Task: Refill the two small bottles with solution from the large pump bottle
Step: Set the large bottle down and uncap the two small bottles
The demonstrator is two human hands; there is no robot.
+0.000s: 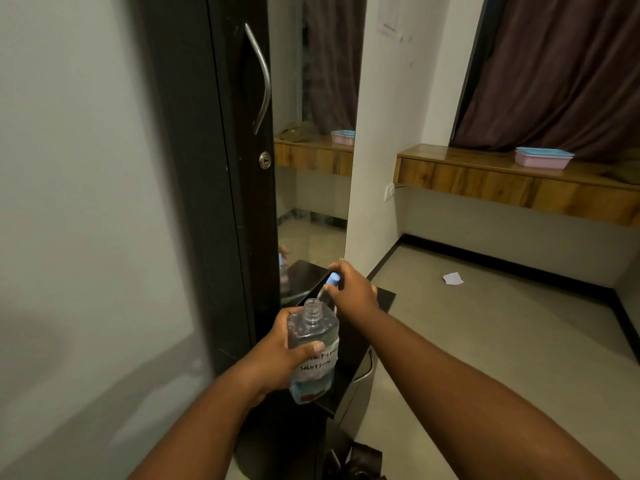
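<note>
The narrow black counter top is hemmed in on the left by the dark cabinet door and at the back by the mirror, so no passage is offered on those two sides. Much of the surface is taken up by the large clear bottle, gripped by the left hand, and by the right hand, which is closed around the blue pump head just above the open neck. A white wall corner is met beyond the counter. To the right, open floor is left free, interrupted only by a scrap of paper.
</note>
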